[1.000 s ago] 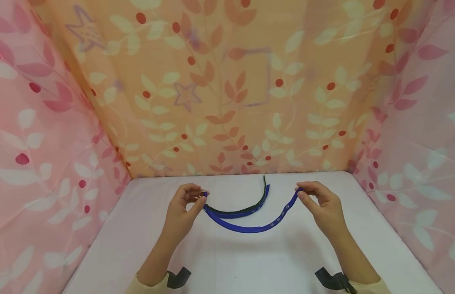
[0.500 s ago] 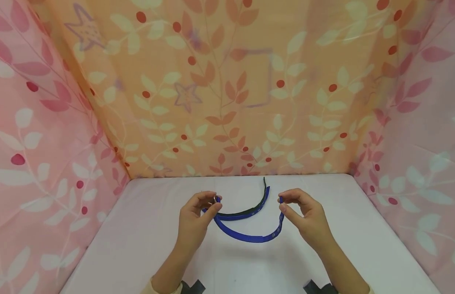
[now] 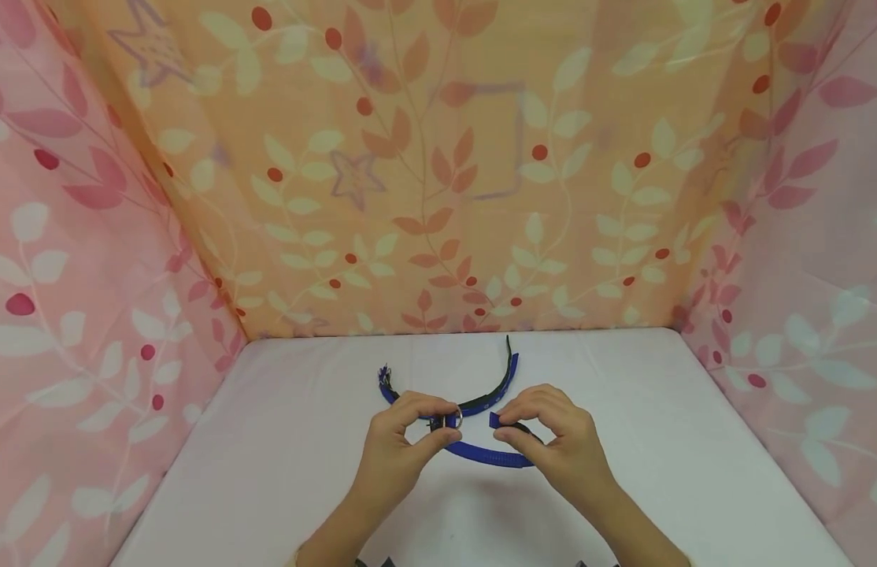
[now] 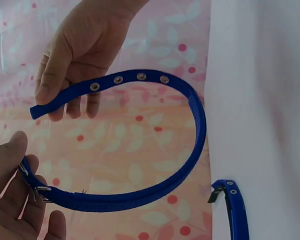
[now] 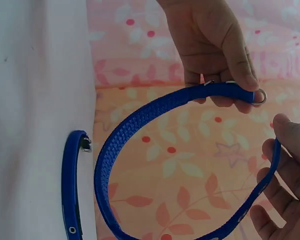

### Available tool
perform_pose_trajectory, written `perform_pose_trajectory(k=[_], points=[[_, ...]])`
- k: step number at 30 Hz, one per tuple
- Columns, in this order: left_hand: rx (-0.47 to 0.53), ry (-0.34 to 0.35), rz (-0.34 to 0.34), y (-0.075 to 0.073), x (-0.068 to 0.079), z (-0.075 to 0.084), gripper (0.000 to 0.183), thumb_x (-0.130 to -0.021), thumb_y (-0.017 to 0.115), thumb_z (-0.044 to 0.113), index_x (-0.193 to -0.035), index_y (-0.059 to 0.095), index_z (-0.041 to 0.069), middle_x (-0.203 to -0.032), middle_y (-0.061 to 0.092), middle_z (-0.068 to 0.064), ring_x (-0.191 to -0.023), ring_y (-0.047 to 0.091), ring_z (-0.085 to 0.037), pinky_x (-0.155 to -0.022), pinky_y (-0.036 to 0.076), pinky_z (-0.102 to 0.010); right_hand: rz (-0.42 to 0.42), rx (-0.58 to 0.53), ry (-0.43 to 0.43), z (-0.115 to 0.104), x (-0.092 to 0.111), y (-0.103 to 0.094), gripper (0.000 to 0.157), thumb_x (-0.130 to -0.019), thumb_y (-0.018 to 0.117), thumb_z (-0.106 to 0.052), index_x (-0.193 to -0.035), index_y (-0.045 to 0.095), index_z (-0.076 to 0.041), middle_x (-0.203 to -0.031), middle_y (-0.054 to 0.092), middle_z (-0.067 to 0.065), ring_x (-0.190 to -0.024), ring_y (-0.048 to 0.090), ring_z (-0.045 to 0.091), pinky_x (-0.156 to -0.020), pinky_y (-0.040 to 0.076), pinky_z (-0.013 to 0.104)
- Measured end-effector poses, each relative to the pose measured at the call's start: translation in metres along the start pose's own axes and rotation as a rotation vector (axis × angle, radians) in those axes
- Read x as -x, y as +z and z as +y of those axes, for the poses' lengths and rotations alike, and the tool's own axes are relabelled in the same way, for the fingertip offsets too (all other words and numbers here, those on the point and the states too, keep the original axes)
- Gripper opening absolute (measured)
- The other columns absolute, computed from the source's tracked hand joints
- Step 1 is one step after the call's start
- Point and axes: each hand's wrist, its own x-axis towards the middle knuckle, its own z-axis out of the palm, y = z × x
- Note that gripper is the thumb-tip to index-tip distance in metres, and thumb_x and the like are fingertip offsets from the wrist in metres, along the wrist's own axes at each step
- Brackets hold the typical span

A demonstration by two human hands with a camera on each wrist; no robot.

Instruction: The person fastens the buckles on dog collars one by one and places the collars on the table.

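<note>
A blue dog collar (image 3: 486,454) hangs in a curved loop between both hands, above the table. My left hand (image 3: 403,445) pinches its buckle end, where a metal ring shows beside the fingertips. My right hand (image 3: 569,441) pinches the free end, tip pointing left; a small gap parts the two ends. Metal eyelets line the free end in the left wrist view, where the metal buckle (image 4: 41,190) is partly hidden by fingers. Behind the hands, a second blue collar (image 3: 386,389) with a dark lining lies curved on the table, its middle partly covered by the left hand.
The white table (image 3: 268,472) reaches back to an orange leaf-patterned curtain (image 3: 424,157). Pink patterned curtains, one on the left (image 3: 77,315) and one on the right (image 3: 800,315), flank it.
Both hands have moved toward each other, bringing the collar's ends close. The right hand's end now points left toward the buckle. The second collar's left end has come into sight.
</note>
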Motion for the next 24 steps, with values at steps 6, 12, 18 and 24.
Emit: perform_pose_trajectory(k=[6,12,18,24], points=[[0.029,-0.032,-0.006,0.005,0.003,-0.001,0.024,-0.085,0.084,0.023,-0.109,0.08,0.023,-0.104,0.074,0.01,-0.101,0.067,-0.013,-0.09,0.056,-0.028,-0.051,0.007,-0.05,0.005,0.004,0.008,0.037,-0.07,0.087,0.01,-0.096,0.077,-0.013,-0.094,0.074,-0.001,-0.094,0.065,0.017,-0.091,0.049,0.017],[0.061,-0.092,-0.034,0.011,0.005,0.001,0.022,-0.082,0.087,0.025,-0.104,0.081,0.027,-0.103,0.075,0.012,-0.1,0.067,-0.013,-0.088,0.055,-0.028,-0.084,-0.038,-0.103,0.012,0.012,0.015,0.037,-0.072,0.085,0.008,-0.101,0.077,-0.014,-0.098,0.075,0.0,-0.096,0.066,0.017,-0.093,0.049,0.02],[0.041,-0.178,-0.083,0.012,0.005,0.005,0.022,-0.083,0.086,0.03,-0.103,0.078,0.031,-0.1,0.074,0.014,-0.097,0.066,-0.013,-0.088,0.053,-0.03,-0.048,-0.041,-0.111,0.012,0.014,0.018,0.037,-0.069,0.088,0.008,-0.099,0.077,-0.012,-0.094,0.076,0.001,-0.094,0.066,0.019,-0.092,0.049,0.02],[0.076,-0.199,-0.137,0.011,0.005,0.006,0.02,-0.087,0.083,0.028,-0.106,0.077,0.029,-0.101,0.074,0.012,-0.1,0.065,-0.015,-0.093,0.052,-0.031,-0.05,-0.009,-0.078,0.009,0.017,0.017,0.038,-0.07,0.09,0.002,-0.102,0.076,-0.014,-0.097,0.075,-0.001,-0.096,0.065,0.017,-0.094,0.049,0.017]])
